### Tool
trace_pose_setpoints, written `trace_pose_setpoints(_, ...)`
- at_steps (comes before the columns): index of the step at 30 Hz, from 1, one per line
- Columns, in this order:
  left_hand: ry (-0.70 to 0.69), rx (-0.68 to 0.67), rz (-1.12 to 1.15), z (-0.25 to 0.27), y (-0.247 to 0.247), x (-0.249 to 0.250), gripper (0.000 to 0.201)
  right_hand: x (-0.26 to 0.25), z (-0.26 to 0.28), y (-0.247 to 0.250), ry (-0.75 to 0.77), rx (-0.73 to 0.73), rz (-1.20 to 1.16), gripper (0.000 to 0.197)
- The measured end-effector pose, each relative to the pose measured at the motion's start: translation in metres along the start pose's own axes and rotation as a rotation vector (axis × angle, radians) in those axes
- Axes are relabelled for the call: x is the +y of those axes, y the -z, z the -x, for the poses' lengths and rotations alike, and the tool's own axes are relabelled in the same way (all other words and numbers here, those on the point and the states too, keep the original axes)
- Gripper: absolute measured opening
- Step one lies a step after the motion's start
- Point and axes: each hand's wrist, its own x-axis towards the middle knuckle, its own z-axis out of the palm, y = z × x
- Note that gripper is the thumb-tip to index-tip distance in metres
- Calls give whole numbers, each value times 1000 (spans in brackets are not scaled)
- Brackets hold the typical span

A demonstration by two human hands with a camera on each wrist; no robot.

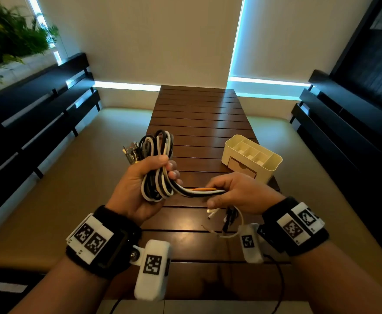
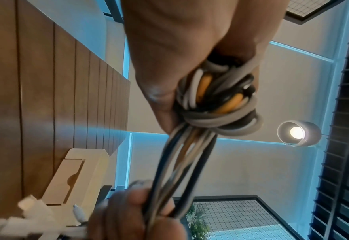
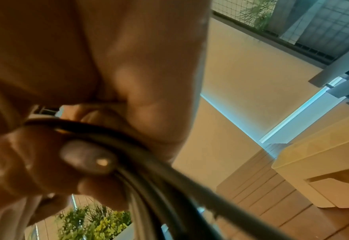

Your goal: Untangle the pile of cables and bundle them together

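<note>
Evidently, the left hand (image 1: 140, 189) gripped the coiled black, white and orange cables (image 1: 157, 168) mid-frame; the right hand (image 1: 237, 191) pinched their tail, whose wrap could loosen if those fingers (image 3: 87, 155) slackened.

Head downward; wrists close, upward.

Slatted wooden table (image 1: 199, 114), cream organizer (image 1: 251, 155)

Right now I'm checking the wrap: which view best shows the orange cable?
The left wrist view: the orange cable shows clearly among white and black loops gripped in the left hand. The head view shows only an orange sliver near the right hand. The right wrist view shows only dark, blurred strands.
</note>
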Motion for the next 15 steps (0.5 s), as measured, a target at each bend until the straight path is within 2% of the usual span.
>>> trace_pose_setpoints(5, 117, 8, 39, 0, 9, 0, 43, -10, 1, 15, 100, 31, -25, 18)
trace_pose_setpoints(10, 269, -47, 59, 1, 5, -8, 69, -19, -7, 23, 158, 12, -332, 20)
trace_pose_setpoints(12, 341, -88, 77, 2, 6, -12, 79, -22, -11, 22, 143, -7, -310, 26)
trace_pose_setpoints(15, 403, -134, 101, 2, 7, -16, 75, -24, -12, 21, 97, -9, -232, 32)
